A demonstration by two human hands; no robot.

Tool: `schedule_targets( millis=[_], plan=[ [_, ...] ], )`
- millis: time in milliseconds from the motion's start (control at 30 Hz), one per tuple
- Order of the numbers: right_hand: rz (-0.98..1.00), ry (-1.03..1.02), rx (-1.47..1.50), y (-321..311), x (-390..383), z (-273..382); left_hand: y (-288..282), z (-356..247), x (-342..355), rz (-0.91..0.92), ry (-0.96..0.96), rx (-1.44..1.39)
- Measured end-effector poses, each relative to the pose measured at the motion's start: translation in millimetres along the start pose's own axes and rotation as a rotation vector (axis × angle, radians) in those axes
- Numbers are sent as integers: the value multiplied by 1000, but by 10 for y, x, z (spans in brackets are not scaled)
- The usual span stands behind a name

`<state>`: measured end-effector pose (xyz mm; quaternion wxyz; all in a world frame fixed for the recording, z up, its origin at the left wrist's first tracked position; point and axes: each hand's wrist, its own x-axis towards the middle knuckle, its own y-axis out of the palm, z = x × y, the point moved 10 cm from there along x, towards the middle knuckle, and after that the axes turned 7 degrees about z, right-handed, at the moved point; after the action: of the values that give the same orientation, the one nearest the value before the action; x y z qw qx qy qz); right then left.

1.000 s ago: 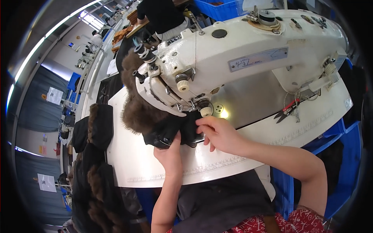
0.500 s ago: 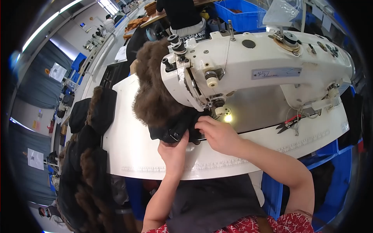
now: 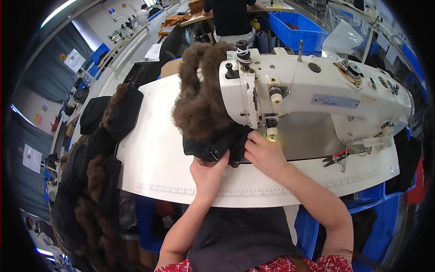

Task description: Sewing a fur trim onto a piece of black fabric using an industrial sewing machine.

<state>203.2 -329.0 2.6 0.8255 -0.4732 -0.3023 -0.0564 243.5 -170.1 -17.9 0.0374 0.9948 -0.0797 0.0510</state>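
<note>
A white sewing machine (image 3: 294, 86) stands on a white table, its needle area lit by a small lamp. Under its head lies a black fabric piece (image 3: 199, 148) with thick brown fur trim (image 3: 199, 109) piled behind and to the left. My left hand (image 3: 209, 174) pinches the near edge of the black fabric, thumb on top and fingers partly beneath. Close beside the needle, my right hand (image 3: 263, 152) pinches the fabric's right edge with bent fingers. The exact spot under the presser foot is hidden by my fingers and the machine head.
Black pieces with brown fur (image 3: 97, 177) hang over the table's left side. Red-handled thread snips (image 3: 336, 157) lie on the right of the white tabletop (image 3: 154, 136). Blue bins stand below at the right; another blue bin (image 3: 297, 29) and a person (image 3: 233, 18) are beyond the machine.
The whole view has shifted, so the machine sits lower and further right in the picture. Both hands keep their hold on the black fabric near the needle.
</note>
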Motion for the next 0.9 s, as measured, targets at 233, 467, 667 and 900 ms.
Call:
schedule_targets(
  millis=[233, 467, 667, 900],
  plan=[
    [43, -64, -105, -38, 22, 139, 33, 3, -16, 26, -7, -44],
    [109, 200, 106, 116, 27, -171, 34, 78, 0, 39, -33, -29],
    [159, 251, 220, 142, -10, -301, 16, 63, 12, 23, -36, -52],
    [508, 343, 469, 13, -143, -556, -184, 78, 33, -58, -116, 89]
  ],
)
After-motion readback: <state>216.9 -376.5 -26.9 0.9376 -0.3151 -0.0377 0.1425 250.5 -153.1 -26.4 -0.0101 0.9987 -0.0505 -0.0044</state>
